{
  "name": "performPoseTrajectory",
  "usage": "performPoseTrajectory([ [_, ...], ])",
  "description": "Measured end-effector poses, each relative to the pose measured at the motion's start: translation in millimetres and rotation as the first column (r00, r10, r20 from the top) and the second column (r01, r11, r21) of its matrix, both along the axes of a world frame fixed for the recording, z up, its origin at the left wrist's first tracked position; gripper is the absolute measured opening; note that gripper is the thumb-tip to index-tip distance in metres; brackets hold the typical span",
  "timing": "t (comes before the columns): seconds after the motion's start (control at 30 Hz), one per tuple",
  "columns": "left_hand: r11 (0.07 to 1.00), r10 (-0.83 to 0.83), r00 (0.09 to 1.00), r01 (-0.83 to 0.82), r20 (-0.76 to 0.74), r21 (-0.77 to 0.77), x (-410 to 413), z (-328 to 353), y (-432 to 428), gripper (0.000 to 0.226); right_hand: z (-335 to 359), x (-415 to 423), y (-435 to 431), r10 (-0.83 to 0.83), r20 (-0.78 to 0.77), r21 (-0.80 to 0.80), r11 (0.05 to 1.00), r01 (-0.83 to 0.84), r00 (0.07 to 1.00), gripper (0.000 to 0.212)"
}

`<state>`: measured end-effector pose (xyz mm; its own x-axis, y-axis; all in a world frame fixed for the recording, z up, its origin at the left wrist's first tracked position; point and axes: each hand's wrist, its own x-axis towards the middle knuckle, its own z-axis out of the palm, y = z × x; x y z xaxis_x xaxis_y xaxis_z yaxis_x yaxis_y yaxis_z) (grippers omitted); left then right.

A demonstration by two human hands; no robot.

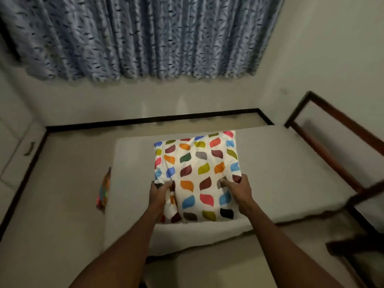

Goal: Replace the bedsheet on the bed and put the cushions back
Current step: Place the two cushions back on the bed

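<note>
Gripping the near part of the cushion (199, 173), both hands (161, 191) (235, 189) are closed; its body extends away over the mattress (291, 163).

soft printed cloth cushion (197, 175); matt, smooth pale mattress (280, 163), possibly foam; dark polished wood bed frame (324, 150); slightly shiny pleated cloth curtain (141, 36).

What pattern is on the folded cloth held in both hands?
White folded cloth with rows of multicoloured leaf shapes, clearest in the head view.
</note>
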<state>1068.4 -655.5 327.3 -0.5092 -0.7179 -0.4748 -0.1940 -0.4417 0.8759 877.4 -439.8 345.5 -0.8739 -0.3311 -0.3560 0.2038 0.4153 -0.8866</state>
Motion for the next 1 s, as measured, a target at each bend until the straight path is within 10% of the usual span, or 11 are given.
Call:
performPoseTrajectory([
  [0.37, 0.898, -0.358, 0.927, 0.375, 0.111, -0.230, -211.2, 22.3, 204.5, 0.040, 13.1, -106.3, 238.2, -0.460, -0.015, -0.013, 0.888, 0.460, 0.888, 0.064],
  [1.0, 0.650, -0.699, 0.664, 0.745, 0.265, -0.152, -579.7, -64.7, 362.4, 0.038, -46.2, -427.4, 422.2, -0.605, -0.081, 0.417, 0.701, 0.578, 0.792, 0.074],
])
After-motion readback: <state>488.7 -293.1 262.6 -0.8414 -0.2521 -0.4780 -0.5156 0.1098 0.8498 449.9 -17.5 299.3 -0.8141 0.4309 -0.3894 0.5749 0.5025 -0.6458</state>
